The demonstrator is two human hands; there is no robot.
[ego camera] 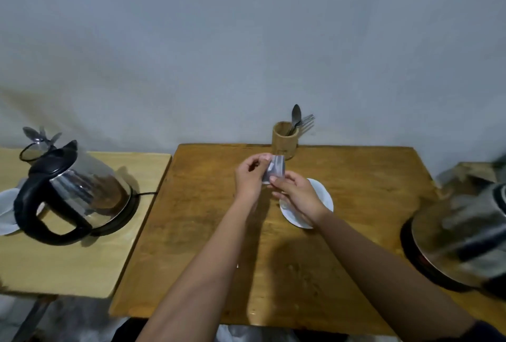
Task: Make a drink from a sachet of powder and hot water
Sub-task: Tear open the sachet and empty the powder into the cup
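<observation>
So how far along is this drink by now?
Early. Both hands, left hand and right hand, pinch the small silvery sachet above the white cup; I can't tell if it's torn open yet. Pouring powder, adding water from the steel kettle with black handle and stirring with a spoon remain.

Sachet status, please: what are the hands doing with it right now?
Both hands on sachet: left hand pinching its top, right hand gripping its lower edge. Held above white cup. Can't tell if torn. Nothing in the way.
</observation>
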